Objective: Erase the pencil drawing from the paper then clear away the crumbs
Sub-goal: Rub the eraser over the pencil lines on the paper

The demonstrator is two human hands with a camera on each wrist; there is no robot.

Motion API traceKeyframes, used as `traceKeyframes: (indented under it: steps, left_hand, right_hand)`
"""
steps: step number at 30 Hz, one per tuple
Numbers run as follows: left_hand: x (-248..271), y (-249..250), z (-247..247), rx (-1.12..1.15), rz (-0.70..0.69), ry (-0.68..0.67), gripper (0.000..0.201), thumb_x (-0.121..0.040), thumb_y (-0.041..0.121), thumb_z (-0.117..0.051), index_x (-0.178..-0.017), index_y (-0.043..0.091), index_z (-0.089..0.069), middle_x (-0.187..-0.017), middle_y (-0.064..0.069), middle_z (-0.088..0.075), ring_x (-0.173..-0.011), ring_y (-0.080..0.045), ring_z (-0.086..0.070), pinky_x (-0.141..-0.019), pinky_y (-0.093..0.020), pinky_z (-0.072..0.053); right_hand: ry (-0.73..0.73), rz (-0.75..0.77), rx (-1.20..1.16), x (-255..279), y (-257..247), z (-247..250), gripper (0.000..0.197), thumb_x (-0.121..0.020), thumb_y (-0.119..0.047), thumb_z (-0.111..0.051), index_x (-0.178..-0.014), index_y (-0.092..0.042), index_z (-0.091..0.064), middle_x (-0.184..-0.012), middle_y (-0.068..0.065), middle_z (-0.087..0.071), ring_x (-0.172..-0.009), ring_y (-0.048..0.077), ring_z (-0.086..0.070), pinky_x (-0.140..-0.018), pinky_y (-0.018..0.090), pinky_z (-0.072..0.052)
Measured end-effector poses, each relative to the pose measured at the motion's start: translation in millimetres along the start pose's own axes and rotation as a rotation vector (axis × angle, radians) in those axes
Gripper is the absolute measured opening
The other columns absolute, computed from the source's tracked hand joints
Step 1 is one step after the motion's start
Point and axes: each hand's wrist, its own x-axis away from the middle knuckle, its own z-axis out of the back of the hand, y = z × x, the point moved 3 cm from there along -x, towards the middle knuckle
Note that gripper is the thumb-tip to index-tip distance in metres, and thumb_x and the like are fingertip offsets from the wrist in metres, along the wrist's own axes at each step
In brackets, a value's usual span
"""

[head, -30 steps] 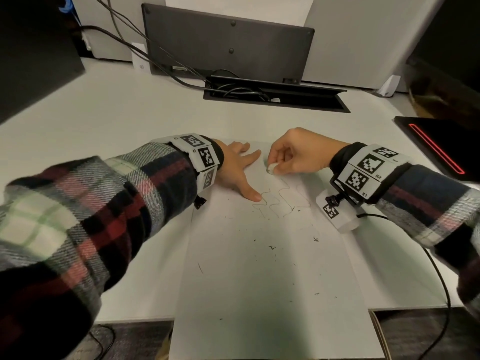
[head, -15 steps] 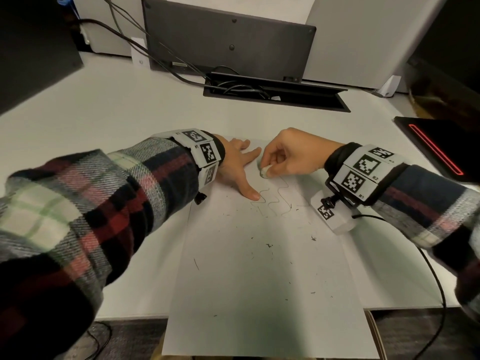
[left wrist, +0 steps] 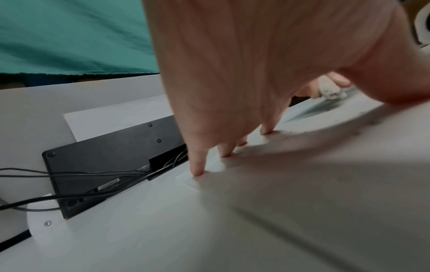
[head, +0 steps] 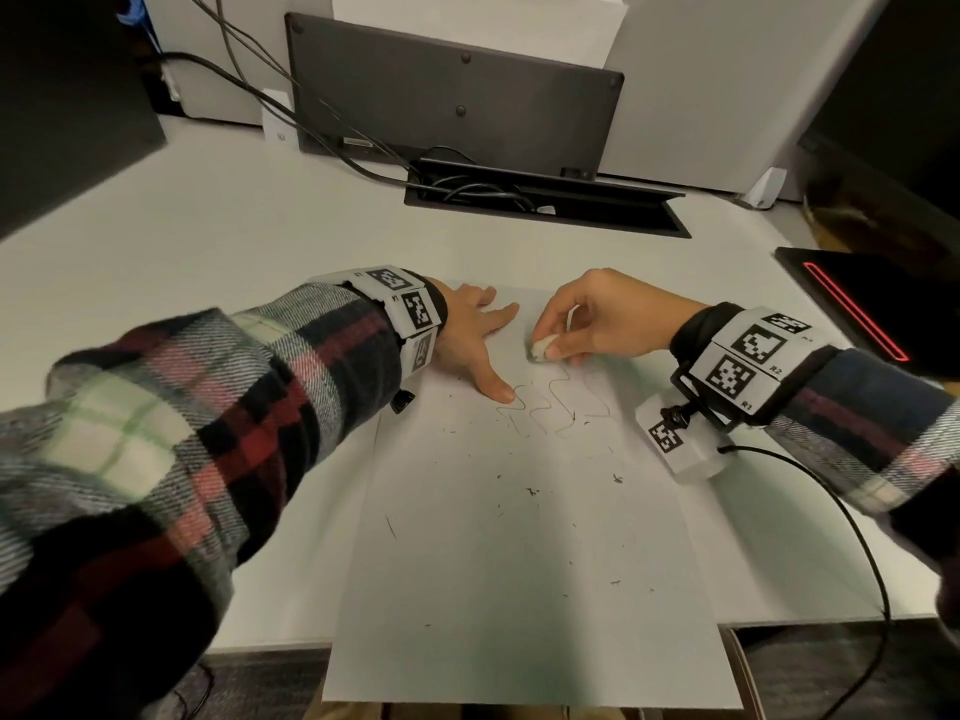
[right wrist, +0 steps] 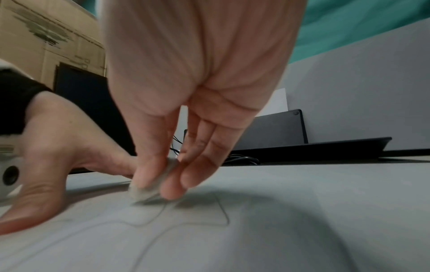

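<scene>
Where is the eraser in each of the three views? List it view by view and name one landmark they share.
Head: the eraser is just right of centre, pinched by the right hand on the paper.
Left wrist: far upper right, a pale lump beyond the left hand.
Right wrist: lower centre, under the fingertips.
Shared landmark: the black panel at the desk's back.

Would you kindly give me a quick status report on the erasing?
Left hand flat, pressing paper. Right hand pinches eraser, rubbing on sheet. Pencil drawing partly remaining; crumbs scattered. Nothing in the way.
</scene>
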Motion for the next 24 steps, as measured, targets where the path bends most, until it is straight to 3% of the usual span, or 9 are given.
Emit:
traceKeyframes:
  steps: [3,8,10,14,18,22,24]
  left_hand:
    - [0.1,1.6,0.9,0.011,-0.013,-0.002,0.105,-0.075,0.063,-0.060,-0.145,0.039,0.015,-0.155,0.001,0.021,-0.144,-0.020,0.015,-0.115,-0.046,-0.001]
    - [-3.0,2.1,-0.6,0.000,-0.004,-0.015,0.107,-0.073,0.067,-0.058,-0.144,0.040,0.017,-0.155,0.000,0.023,-0.142,-0.023,0.020,-0.114,-0.049,0.002]
    - [-4.2,1.8,-1.3,-0.015,0.000,-0.020,0.109,-0.071,0.069,-0.058,-0.143,0.041,0.019,-0.154,0.000,0.024,-0.142,-0.024,0.021,-0.114,-0.050,0.003]
    - [-5.3,1.5,-2.5,-0.021,0.002,-0.028,0.111,-0.069,0.072,-0.057,-0.142,0.041,0.021,-0.154,0.001,0.026,-0.142,-0.024,0.022,-0.115,-0.051,0.003]
    - [-6.7,0.5,-3.8,-0.017,0.009,-0.036,0.113,-0.067,0.074,-0.057,-0.141,0.042,0.022,-0.153,0.001,0.028,-0.141,-0.024,0.023,-0.115,-0.053,0.002]
    - [-8.3,-0.2,-4.7,-0.022,0.016,-0.038,0.113,-0.067,0.076,-0.056,-0.141,0.043,0.022,-0.153,0.000,0.028,-0.141,-0.025,0.024,-0.114,-0.053,0.002]
    - [-7.7,0.0,-4.3,-0.029,0.015,-0.037,0.112,-0.067,0.076,-0.055,-0.141,0.042,0.022,-0.153,0.000,0.028,-0.141,-0.025,0.024,-0.114,-0.052,0.002]
  right_hand:
    - [0.019,0.003,-0.005,-0.5,3.2,-1.2,0.017,-0.076,-0.018,-0.075,-0.092,-0.022,-0.073,-0.096,0.006,-0.068,-0.070,0.005,-0.055,-0.078,0.026,-0.048]
    - [-0.032,0.010,-0.147,4.2,3.3,-0.1,0.014,-0.073,-0.019,-0.077,-0.087,-0.017,-0.074,-0.091,0.010,-0.071,-0.082,0.021,-0.065,-0.086,0.032,-0.050]
    - [-0.043,0.011,-0.160,5.3,1.3,0.2,0.014,-0.072,-0.015,-0.077,-0.085,-0.016,-0.075,-0.089,0.011,-0.072,-0.082,0.021,-0.065,-0.085,0.030,-0.050]
    - [-0.034,0.015,-0.024,1.6,0.2,-1.4,0.022,-0.073,-0.013,-0.077,-0.095,-0.016,-0.073,-0.081,-0.005,-0.069,-0.067,-0.005,-0.057,-0.071,0.013,-0.047]
    - [0.027,0.044,0.076,-5.6,-4.8,-0.7,0.017,-0.077,-0.017,-0.075,-0.094,-0.017,-0.073,-0.090,0.004,-0.071,-0.075,0.006,-0.059,-0.079,0.026,-0.052]
    - [-0.111,0.094,0.034,-1.6,-13.3,-6.0,0.015,-0.076,-0.013,-0.074,-0.090,-0.018,-0.074,-0.086,0.006,-0.071,-0.064,-0.004,-0.055,-0.066,0.010,-0.045]
    - [-0.138,0.122,0.047,-2.0,-15.3,-8.0,0.015,-0.076,-0.012,-0.074,-0.088,-0.020,-0.074,-0.086,0.004,-0.071,-0.064,-0.005,-0.053,-0.066,0.009,-0.042]
